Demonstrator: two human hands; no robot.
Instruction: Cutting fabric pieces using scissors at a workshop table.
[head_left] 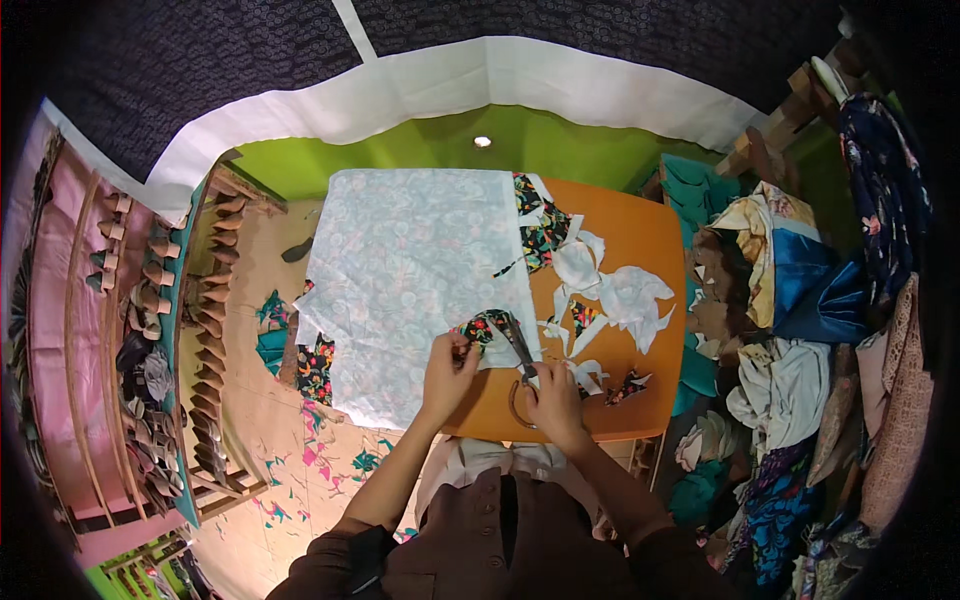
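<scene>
My right hand (556, 402) is closed round the handles of a pair of large scissors (519, 350), whose blades point away from me and to the left. Between the two hands, a small piece of black floral fabric (484, 328) meets the blades. My left hand (450, 376) pinches this piece at its near left edge. Both hands are over the front part of an orange table (490, 400). Under the piece lies a large fabric sheet (410, 250), pale back side up, with floral parts showing at its edges.
White and floral scraps (635, 300) lie on the table's right side. Shelves of fabric (790, 390) stand close on the right. Racks of wooden shoe forms (210, 330) line the left. Coloured offcuts (320, 455) litter the floor. A dark cloth with a white border (480, 75) hangs beyond.
</scene>
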